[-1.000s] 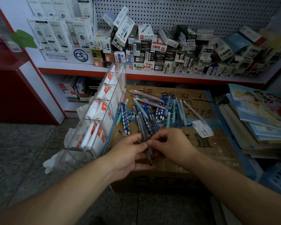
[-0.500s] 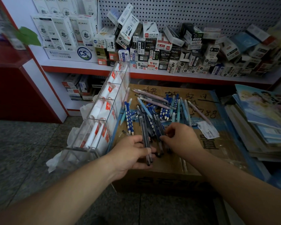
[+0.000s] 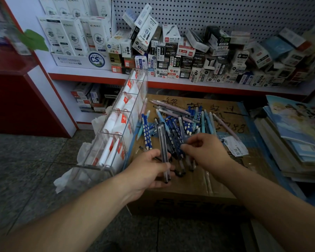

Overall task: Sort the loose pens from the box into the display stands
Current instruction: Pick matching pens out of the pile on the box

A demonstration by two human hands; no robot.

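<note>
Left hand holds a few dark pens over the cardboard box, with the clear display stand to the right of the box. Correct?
No. In the head view the clear display stand stands left of the cardboard box, not right. The left hand does hold a few dark pens over it.

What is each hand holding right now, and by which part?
The left hand grips a few dark pens near their lower ends. The right hand curls its fingers into the pen pile; whether it grips one cannot be told.
</note>
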